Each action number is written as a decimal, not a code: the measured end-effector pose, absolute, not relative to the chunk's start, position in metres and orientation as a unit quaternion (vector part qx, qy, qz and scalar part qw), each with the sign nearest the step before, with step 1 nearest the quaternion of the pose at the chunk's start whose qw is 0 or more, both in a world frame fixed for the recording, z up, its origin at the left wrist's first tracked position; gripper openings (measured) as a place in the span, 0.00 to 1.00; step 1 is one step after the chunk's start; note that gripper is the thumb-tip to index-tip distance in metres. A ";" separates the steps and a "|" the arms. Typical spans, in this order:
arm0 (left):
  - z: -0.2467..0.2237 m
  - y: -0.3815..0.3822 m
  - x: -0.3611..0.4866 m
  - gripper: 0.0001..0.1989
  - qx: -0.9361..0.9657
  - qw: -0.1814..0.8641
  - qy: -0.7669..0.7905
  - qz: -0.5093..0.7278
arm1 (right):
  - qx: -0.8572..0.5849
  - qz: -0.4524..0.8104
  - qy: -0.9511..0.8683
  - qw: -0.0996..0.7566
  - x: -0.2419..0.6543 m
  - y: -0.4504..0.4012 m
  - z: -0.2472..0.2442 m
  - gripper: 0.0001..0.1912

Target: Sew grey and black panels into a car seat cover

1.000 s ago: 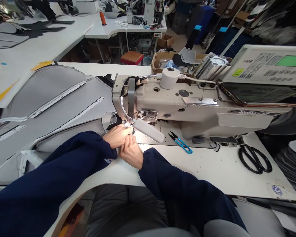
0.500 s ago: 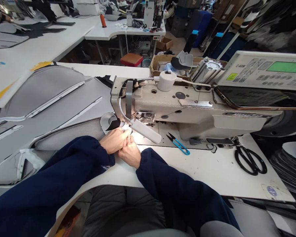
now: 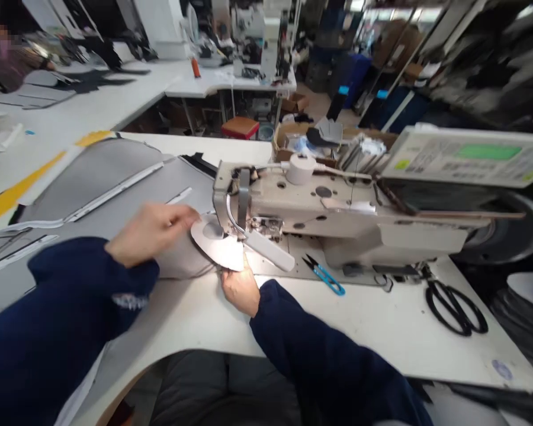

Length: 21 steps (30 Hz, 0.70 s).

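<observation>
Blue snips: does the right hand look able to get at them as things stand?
Probably yes: the way along the tabletop from the right hand to the blue snips looks free, though it may be holding the pale piece.

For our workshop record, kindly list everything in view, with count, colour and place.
Table: one, white, foreground.
Sewing machine: one, beige, on table.
Lamp: one, pale grey, before machine.
Snips: one, blue, before machine.
Scissors: one, black, table's right.
Control panel: one, white, upper right.
Flat device: one, dark, below panel.
Fabric: count unclear, grey, left.
Curved piece: one, pale grey, machine's left end.
Stool: one, red, beyond table.
Spool: one, orange, far table.
Cartons: at least two, brown, background.
Co-worker: one, purplish clothing, upper left.
Remaining background: blurred.
Sleeves: two, navy, foreground.
Left grip: one, bare, by curved piece.
Right grip: one, bare, at piece's lower edge.
</observation>
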State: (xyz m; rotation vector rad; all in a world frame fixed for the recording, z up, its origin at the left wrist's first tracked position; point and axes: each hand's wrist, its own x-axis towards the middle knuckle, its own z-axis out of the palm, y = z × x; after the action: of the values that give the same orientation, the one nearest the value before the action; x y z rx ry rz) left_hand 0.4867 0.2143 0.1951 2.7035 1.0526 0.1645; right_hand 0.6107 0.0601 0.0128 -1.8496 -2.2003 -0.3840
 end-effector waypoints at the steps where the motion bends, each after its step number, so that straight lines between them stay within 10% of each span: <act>1: 0.200 0.237 0.477 0.22 0.908 0.081 0.406 0.064 | -0.635 -0.151 -0.747 0.130 0.609 0.058 0.013 0.12; 7: 0.135 0.314 0.416 0.28 0.823 -0.006 0.566 -0.047 | -0.649 -0.221 -0.710 0.164 0.611 0.039 0.016 0.21; 11: 0.087 0.310 0.400 0.20 0.813 0.000 0.582 -0.010 | -0.584 -0.042 -0.798 0.145 0.607 0.014 0.074 0.10; 17: 0.082 0.309 0.383 0.15 0.810 0.059 0.582 0.030 | -0.512 0.001 -0.778 0.364 0.577 0.055 0.169 0.17; 21: 0.088 0.303 0.367 0.16 0.783 0.098 0.608 0.088 | -0.580 -0.047 -0.731 0.357 0.570 0.139 0.179 0.24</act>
State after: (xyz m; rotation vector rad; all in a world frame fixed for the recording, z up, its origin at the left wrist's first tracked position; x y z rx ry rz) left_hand 0.3674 0.3031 0.0882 2.3159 1.8001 0.2593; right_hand 0.5697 0.1390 0.1785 -1.4962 -1.8879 -0.1207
